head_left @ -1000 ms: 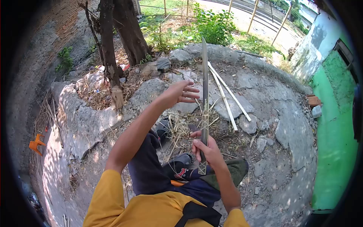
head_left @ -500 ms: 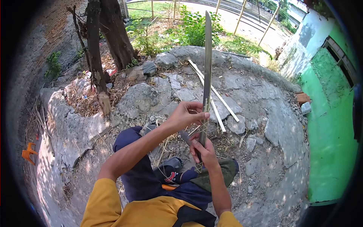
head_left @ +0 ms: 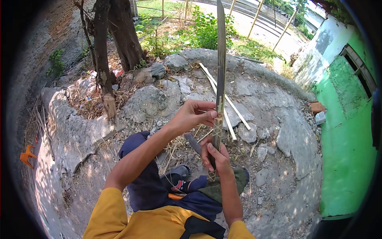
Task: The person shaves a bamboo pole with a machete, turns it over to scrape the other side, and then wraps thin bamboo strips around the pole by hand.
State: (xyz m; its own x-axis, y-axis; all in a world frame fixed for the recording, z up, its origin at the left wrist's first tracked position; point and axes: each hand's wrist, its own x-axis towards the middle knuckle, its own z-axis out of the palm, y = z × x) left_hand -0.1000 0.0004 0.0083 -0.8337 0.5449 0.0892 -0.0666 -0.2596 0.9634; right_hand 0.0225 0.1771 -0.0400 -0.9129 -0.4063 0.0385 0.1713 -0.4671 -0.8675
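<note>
A long, narrow, dark blade-like strip (head_left: 221, 59) stands nearly upright in front of me, its top reaching the upper edge of the view. Pale criss-cross lines (head_left: 217, 129) cover its lower part. My right hand (head_left: 218, 157) is wrapped around this patterned section, a little above its bottom end. Higher up, my left hand (head_left: 197, 115) has its thumb and fingers closed at the strip's left edge; whether a thin strand lies between them is too small to tell. A dark flat piece (head_left: 193, 143) slants behind my right hand, partly hidden.
Pale long sticks (head_left: 227, 115) lie on the broken concrete (head_left: 286, 119) ahead. Tree trunks (head_left: 123, 36) rise at the upper left, and a green wall (head_left: 350, 139) stands on the right. An orange plastic object (head_left: 28, 156) is at the far left. My folded legs (head_left: 147, 179) are below my hands.
The strip has risen slightly, its tip now at the top edge of the view. My left thumb has shifted a little up and left. My right hand keeps its grip.
</note>
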